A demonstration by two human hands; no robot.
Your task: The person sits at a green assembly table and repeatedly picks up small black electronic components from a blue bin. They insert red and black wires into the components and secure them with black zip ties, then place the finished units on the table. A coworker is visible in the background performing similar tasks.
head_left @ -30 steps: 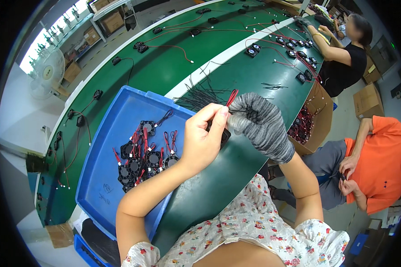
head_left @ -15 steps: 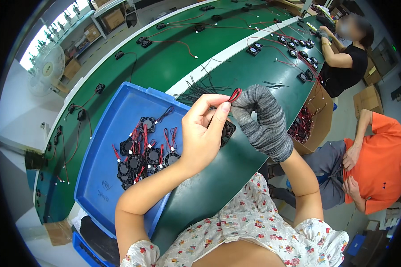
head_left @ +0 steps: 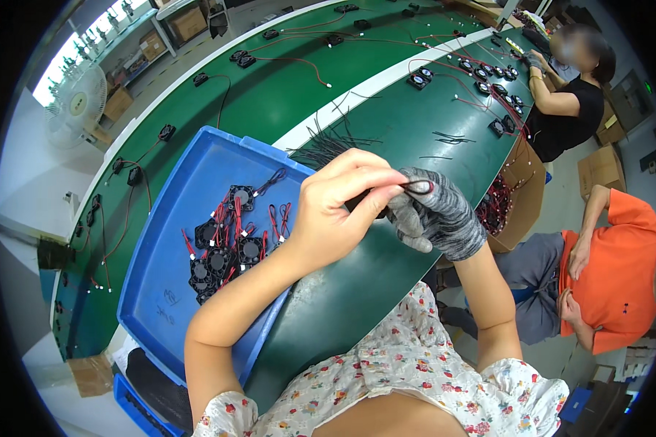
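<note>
Head view: long green counter (head_left: pixel 284 109), big blue plastic tray (head_left: pixel 175 269) on it holding small black square fans (head_left: pixel 229 255). Above the tray's edge, bare left hand (head_left: pixel 335 211) and grey-gloved right hand (head_left: pixel 434 215) both pinch a thin red-and-black wire (head_left: pixel 415 186).

Left hand (head_left: pixel 335 211): bare
Right hand (head_left: pixel 434 215): grey-and-black marled knit glove
Top: white, short-sleeved, small red-and-green floral print

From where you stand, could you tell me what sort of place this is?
Most likely a factory assembly line: a long green workbench, a blue tray of small black fans with red leads, and co-workers seated along the bench.
</note>
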